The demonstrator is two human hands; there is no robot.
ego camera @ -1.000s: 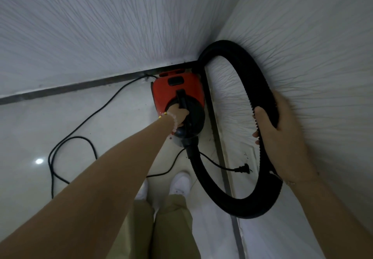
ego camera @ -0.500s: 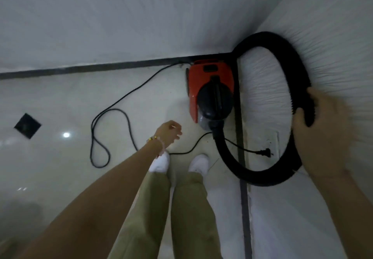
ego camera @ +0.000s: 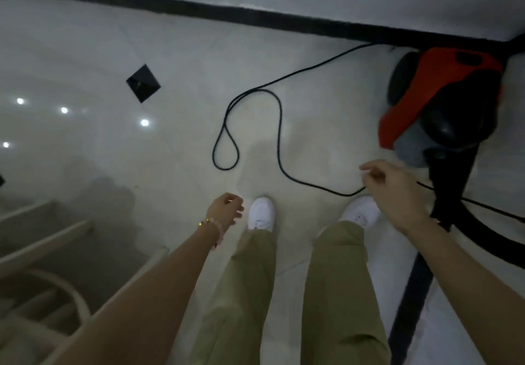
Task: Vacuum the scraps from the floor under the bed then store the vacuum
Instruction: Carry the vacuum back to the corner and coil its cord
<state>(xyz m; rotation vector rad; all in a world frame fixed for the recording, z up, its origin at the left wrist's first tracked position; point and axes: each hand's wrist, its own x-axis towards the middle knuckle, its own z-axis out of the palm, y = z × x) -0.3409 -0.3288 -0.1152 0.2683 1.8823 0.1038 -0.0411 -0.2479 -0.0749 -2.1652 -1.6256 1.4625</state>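
The red and black vacuum stands on the floor in the corner at the upper right, against the dark skirting. Its thick black hose runs from the front of the body down along the right edge. The thin black power cord lies in loose loops on the pale floor in front of my feet. My left hand, with a bead bracelet at the wrist, hangs loosely curled and holds nothing. My right hand hovers near the cord and the hose with relaxed fingers, holding nothing.
A pale wooden chair stands at the lower left. A black square inlay sits in the glossy floor tiles. Dark skirting runs along the white wall at the top. A dark strip crosses the floor at the lower right.
My left hand let go of the vacuum handle and dropped back. My right hand released the hose loop, which now lies low at the right. My view swung left.
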